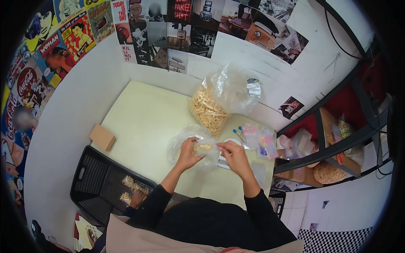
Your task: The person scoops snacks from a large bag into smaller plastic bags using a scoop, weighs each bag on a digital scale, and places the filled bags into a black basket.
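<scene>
A small clear plastic bag with a few pale yellow snack pieces in it is held up between my hands. My left hand is closed around the bag's left side. At its right edge, my right hand pinches with thumb and forefinger. Below them a larger crumpled clear plastic bag lies on the table. A white device like a small scale sits partly hidden under my right hand. Beyond my hands stands a big clear bag of curled snack puffs, its top loose.
A pale table meets the wall. A brown box sits at its left edge, beside a black crate with bagged snacks and another person's hand. Blue-handled scissors and plastic packets lie right, near shelves.
</scene>
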Available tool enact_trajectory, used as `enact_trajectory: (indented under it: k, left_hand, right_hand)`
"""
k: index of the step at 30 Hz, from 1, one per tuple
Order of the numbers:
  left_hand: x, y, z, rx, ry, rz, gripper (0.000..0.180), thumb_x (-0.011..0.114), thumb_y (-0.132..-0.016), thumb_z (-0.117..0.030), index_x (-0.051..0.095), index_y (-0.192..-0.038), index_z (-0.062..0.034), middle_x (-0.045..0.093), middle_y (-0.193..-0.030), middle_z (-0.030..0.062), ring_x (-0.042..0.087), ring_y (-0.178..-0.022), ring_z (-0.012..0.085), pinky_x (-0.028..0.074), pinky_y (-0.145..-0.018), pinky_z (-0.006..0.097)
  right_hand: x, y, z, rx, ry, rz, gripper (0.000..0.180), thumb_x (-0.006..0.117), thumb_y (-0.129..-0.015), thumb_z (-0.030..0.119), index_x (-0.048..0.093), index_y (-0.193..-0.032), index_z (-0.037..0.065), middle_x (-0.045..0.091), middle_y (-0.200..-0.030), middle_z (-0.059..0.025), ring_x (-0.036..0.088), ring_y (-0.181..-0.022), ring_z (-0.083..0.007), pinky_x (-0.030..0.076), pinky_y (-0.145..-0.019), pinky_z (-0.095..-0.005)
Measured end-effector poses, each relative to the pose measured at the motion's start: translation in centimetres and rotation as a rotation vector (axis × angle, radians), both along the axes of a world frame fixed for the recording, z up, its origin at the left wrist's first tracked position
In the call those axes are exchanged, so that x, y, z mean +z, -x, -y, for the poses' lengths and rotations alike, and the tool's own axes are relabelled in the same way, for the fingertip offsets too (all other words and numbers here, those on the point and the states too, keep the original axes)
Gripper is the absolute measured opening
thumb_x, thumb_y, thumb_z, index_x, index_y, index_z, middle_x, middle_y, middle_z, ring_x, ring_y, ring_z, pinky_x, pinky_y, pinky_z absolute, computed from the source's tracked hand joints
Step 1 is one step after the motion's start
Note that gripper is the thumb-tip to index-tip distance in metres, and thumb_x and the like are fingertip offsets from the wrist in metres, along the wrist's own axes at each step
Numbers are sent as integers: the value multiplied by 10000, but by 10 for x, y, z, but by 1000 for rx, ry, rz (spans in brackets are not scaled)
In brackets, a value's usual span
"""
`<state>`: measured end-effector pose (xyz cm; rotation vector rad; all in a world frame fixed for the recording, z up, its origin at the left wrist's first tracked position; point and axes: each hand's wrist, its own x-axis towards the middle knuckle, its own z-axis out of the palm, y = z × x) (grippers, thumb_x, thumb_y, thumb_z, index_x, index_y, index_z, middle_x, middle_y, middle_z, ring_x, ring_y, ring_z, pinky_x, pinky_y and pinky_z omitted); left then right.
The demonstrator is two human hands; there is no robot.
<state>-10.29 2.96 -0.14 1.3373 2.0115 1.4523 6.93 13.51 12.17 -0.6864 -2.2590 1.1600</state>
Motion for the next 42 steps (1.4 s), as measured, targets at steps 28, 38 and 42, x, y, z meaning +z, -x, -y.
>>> enact_trajectory:
  k: [28, 38, 42]
  left_hand:
    - [-6, 36, -176, -311, 63, 469, 727, 866, -603, -270, 515, -1197, -40, 264, -1471, 209, 227, -1390, 322, 224, -1122, 368]
    - [-44, 54, -163, -228, 86, 516, 757, 862, -599, -303, 515, -1225, -57, -31, -1534, 287, 51, -1442, 359, 181, -1144, 386]
    - [-31, 51, -158, -231, 33, 520, 697, 858, -614, -272, 527, -1190, -60, 63, -1535, 272, 127, -1431, 356, 198, -1139, 376]
  right_hand:
    - [-112, 144, -370, 82, -975, 867, 250, 439, -860, 43, 649, -987, -6, 634, -1031, -244, 621, -878, -343, 487, -765, -387]
    - [-86, 188, -272, -265, 700, 101, 464, 415, -950, 322, 520, -1272, 5, 631, -1071, -130, 620, -896, -279, 495, -764, -388]
    - [-68, 178, -288, -159, 836, 30, 369, 453, -939, 198, 549, -1238, 4, 629, -1000, -118, 623, -790, -233, 504, -703, -345]
